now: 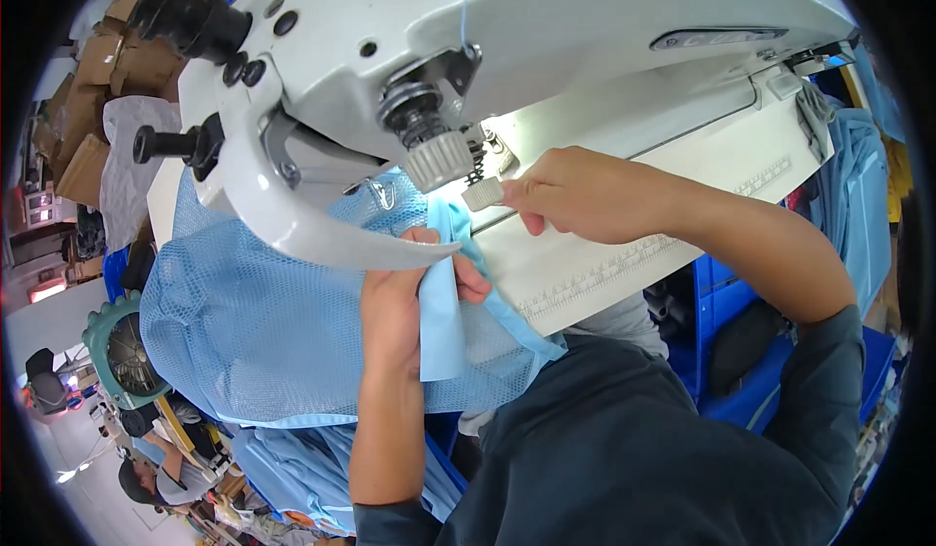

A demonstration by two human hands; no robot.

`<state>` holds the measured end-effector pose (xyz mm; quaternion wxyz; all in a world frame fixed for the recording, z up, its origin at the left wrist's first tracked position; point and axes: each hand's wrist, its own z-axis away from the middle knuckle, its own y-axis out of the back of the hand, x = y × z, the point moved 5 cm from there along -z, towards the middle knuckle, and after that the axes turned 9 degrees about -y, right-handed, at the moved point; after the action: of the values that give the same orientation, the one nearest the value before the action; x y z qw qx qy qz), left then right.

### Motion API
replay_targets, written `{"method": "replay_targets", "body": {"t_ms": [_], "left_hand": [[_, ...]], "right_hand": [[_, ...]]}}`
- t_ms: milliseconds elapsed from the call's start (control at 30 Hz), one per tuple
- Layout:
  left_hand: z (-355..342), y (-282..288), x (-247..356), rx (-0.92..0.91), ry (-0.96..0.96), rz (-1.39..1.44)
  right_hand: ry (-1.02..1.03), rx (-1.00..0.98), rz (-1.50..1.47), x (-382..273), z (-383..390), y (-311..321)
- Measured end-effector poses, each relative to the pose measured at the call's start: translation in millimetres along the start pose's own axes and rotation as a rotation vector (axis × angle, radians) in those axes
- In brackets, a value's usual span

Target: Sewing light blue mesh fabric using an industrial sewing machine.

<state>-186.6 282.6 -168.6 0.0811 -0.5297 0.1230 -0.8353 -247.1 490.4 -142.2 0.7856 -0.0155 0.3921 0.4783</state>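
Observation:
A white industrial sewing machine (604,19) arches over its white bed, which has printed rulers. My right hand (570,195) has its fingers bent at a small white ridged knob (483,193) below a larger dial (437,161), gripping it near the needle area. My left hand (409,302) is closed on light blue mesh fabric (263,322) with a solid blue binding strip (441,327), beside the curved white front arm of the machine. Part of that hand is hidden under the strip and arm. The fabric drapes over the left of the bed.
Cardboard boxes (102,68) are stacked at the upper left. A green fan (132,351) and another person (166,473) are at the lower left. Blue bins (726,322) stand under the bed's right side. Folded blue fabric lies below on the left (302,468) and hangs at the right (843,214).

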Motion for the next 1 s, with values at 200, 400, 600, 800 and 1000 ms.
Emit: {"method": "replay_targets", "body": {"t_ms": [200,400,600,800,1000], "left_hand": [[-0.5,-7.2,-1.5,0.062,-0.028,-0.088],[2.4,-9.9,-6.3,0.082,-0.105,-0.53],[-1.7,-9.7,-5.0,0.094,-0.196,-0.656],[2.0,-11.6,-2.4,0.077,-0.1,-0.328],[0.6,-2.8,-10.0,0.052,-0.186,-0.37]], "right_hand": [[0.359,0.31,0.588,-22.3,-8.4,-14.0],[0.231,0.315,0.554,-36.6,-4.9,-8.8],[0.436,0.351,0.689,-25.9,-5.6,-10.4],[0.241,0.012,0.192,-12.7,-5.5,20.5],[-0.043,-0.123,0.106,-11.3,-19.3,17.0]]}}
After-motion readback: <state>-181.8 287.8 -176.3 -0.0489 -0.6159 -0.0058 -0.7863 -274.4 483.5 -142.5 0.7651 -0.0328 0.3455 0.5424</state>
